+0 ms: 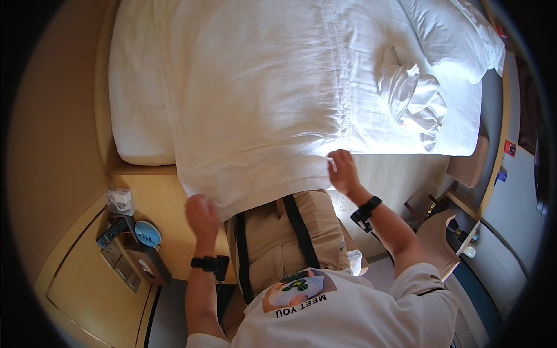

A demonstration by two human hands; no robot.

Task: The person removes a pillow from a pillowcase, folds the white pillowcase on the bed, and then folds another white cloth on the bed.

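A white duvet point(256, 87) covers much of the bed, its near edge hanging over the bed's side. My left hand point(203, 217) is at the hanging corner on the left, blurred, its fingers partly bent; whether it grips the cloth cannot be told. At the duvet's right near edge is my right hand point(343, 172), fingers curled beside the fabric, and a hold on it is unclear. A crumpled white cloth point(413, 93) lies on the white bed sheet point(457, 117). White pillows point(452, 35) lie at the upper right.
Close before me sits a brown padded piece with black straps point(270, 239). At the left, a remote control point(111, 233), a blue round object point(147, 233), a tissue box point(152, 265) and wall sockets point(112, 254) are near the wooden headboard. A brown stool point(470, 163) stands beyond the bed's right end.
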